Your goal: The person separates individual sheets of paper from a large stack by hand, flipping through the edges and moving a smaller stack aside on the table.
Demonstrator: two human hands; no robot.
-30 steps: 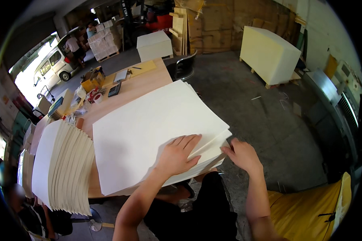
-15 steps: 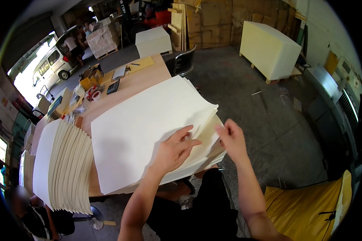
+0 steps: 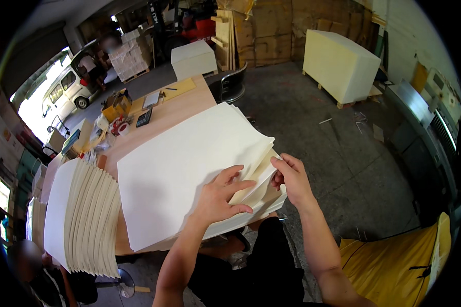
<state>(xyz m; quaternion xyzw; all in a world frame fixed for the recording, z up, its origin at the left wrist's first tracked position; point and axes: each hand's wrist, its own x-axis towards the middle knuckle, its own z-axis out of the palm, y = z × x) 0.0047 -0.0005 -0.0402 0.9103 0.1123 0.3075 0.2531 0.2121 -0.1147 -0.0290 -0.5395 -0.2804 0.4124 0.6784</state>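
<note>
A stack of large white paper sheets (image 3: 184, 158) lies on the wooden table in front of me. My left hand (image 3: 223, 197) rests on its top near the right edge, fingers spread. At the stack's right corner my right hand (image 3: 290, 179) pinches the edge of some sheets between thumb and fingers. Those sheets bend up there, with gaps showing between the layers; how many are pinched I cannot tell. To the left, a fanned pile of white sheets (image 3: 82, 217) overhangs the table's near edge.
The table (image 3: 174, 110) carries a calculator (image 3: 144, 117), a tape roll (image 3: 123, 129) and a yellow box (image 3: 117, 105). A black chair (image 3: 233, 86) stands at its far right. Wrapped pallet stacks (image 3: 338, 66) stand beyond. A yellow cover (image 3: 394, 261) lies lower right; a person (image 3: 46, 276) is lower left.
My right hand has come in to the sheet corner and closed on the sheets, lifting their edge. My left hand stays on the stack, its fingers slightly more spread.
</note>
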